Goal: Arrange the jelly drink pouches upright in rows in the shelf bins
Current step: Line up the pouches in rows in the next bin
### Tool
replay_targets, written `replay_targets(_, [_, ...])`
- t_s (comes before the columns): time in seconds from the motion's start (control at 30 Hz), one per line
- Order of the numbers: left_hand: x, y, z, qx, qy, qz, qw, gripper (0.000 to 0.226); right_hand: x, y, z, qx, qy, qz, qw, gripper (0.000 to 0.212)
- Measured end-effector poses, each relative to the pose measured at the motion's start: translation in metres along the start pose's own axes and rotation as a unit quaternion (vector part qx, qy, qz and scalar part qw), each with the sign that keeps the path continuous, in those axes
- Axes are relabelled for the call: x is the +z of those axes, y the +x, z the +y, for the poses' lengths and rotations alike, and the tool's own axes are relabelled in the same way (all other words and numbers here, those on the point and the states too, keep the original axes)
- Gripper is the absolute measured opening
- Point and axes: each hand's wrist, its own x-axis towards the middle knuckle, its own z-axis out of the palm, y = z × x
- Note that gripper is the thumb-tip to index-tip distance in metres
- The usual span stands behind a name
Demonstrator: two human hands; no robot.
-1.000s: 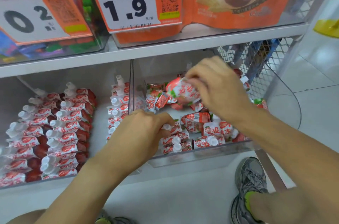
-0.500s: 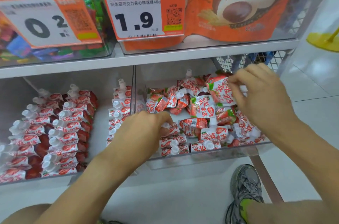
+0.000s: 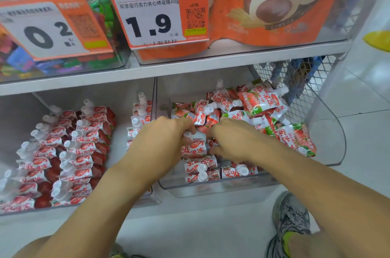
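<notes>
My right hand [image 3: 236,141] is no longer up at the back of the right bin [image 3: 329,131] pinching a loose pouch by its top; half a second on, it is down at the front-left of that bin, meeting my left hand [image 3: 166,139]. Both hands are now closing around the same jelly pouch [image 3: 195,147], left fingers curled on its left edge and cap end, right fingers curled on its right edge. It looks like the pouch I was carrying is being seated into the short row I'm building, though I cannot tell if it is the same one. Meaning for the task: one more pouch is going into the row, the step is placing and squaring up.

The held pouch is sitting at the front-left of the right bin, red and white with a strawberry print, white cap hidden under my left fingers. In front of it a few standing pouches [image 3: 200,168] are lining up, caps toward me. Behind and right, the loose pile [image 3: 253,105] is lying jumbled, flat and tilted, so most of this bin is still undone. The left bin [image 3: 84,207] is already showing neat rows [image 3: 69,152].
</notes>
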Motion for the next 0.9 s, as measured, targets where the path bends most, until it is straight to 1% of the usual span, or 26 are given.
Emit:
replay_targets(0.03, [-0.001, -0.001, 0.0, 0.0, -0.004, 0.002, 1.0, 0.022, -0.001, 0.001, 0.0, 0.001, -0.002, 0.007, 1.0, 0.016])
replay_targets(0.07, [-0.001, -0.001, 0.0, 0.0, -0.006, 0.004, 1.0, 0.021, -0.004, 0.0, 0.001, 0.008, 0.01, 0.017, 1.0, 0.015])
replay_targets(0.17, [0.0, -0.001, 0.003, 0.0, 0.019, -0.001, 1.0, 0.021, -0.016, -0.01, 0.016, 0.055, 0.108, 0.056, 0.991, 0.018])
replay_targets(0.27, [0.003, 0.0, 0.011, -0.003, 0.05, -0.014, 0.999, 0.023, -0.023, -0.018, 0.03, 0.099, 0.212, 0.094, 0.968, 0.016])
replay_targets(0.37, [0.004, 0.004, 0.018, -0.007, 0.033, -0.028, 0.999, 0.026, -0.023, -0.018, 0.027, 0.115, 0.245, 0.163, 0.949, 0.012])
replay_targets(0.43, [0.006, 0.006, 0.021, -0.01, 0.009, -0.05, 0.999, 0.033, -0.025, -0.017, 0.02, 0.111, 0.274, 0.212, 0.932, 0.012])
replay_targets(0.47, [0.007, 0.006, 0.022, -0.01, 0.004, -0.064, 0.998, 0.036, -0.026, -0.017, 0.018, 0.104, 0.289, 0.225, 0.925, 0.011])
replay_targets(0.5, [0.007, 0.006, 0.021, -0.009, 0.003, -0.076, 0.997, 0.04, -0.026, -0.016, 0.015, 0.097, 0.301, 0.225, 0.922, 0.012])
replay_targets(0.57, [0.007, 0.01, 0.02, -0.002, 0.007, -0.097, 0.995, 0.046, -0.022, -0.011, 0.013, 0.086, 0.315, 0.189, 0.926, 0.011])
replay_targets(0.6, [0.006, 0.011, 0.02, 0.0, 0.006, -0.104, 0.995, 0.046, -0.018, -0.007, 0.012, 0.082, 0.315, 0.162, 0.931, 0.011])
replay_targets(0.67, [0.006, 0.013, 0.02, 0.002, 0.005, -0.107, 0.994, 0.037, -0.012, 0.002, 0.01, 0.072, 0.314, 0.116, 0.94, 0.009])
replay_targets(0.73, [0.008, 0.012, 0.021, 0.008, 0.035, -0.107, 0.994, 0.032, -0.009, 0.009, 0.009, 0.06, 0.314, 0.09, 0.943, 0.013])
replay_targets(0.83, [0.003, 0.004, 0.026, 0.016, 0.079, -0.114, 0.99, 0.038, -0.009, 0.015, 0.01, 0.046, 0.299, 0.045, 0.952, 0.015])
replay_targets(0.9, [-0.008, -0.008, 0.026, 0.018, 0.07, -0.095, 0.993, 0.037, -0.008, 0.017, 0.012, 0.039, 0.305, 0.029, 0.951, 0.012])
